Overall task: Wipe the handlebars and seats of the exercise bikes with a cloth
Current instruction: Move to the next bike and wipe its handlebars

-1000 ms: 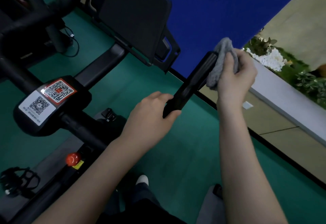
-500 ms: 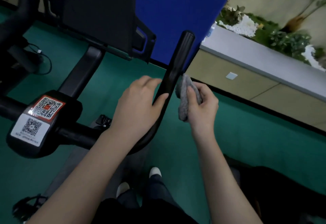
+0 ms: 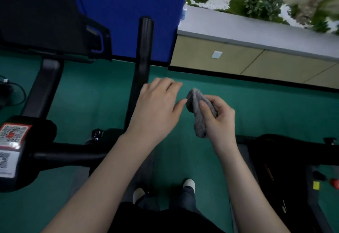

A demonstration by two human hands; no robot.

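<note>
A black handlebar grip (image 3: 143, 58) of the exercise bike rises upright at centre left. My left hand (image 3: 157, 104) hovers just right of the bar with relaxed fingers, off the grip. My right hand (image 3: 220, 115) holds a bunched grey cloth (image 3: 199, 115), pinched between thumb and fingers, clear of the bar. The bike's centre block with QR stickers (image 3: 11, 141) sits at the left edge, and its black screen (image 3: 40, 17) is at the upper left.
A second black machine (image 3: 286, 163) stands at the lower right. A blue panel (image 3: 128, 3) rises behind the bar. A low beige cabinet with a planter (image 3: 256, 62) runs along the right. Green floor lies below; my feet (image 3: 189, 185) are at the bottom centre.
My left hand has let go of the handlebar and drifted right. My right hand with the cloth has come down off the grip's tip and away from the bar.
</note>
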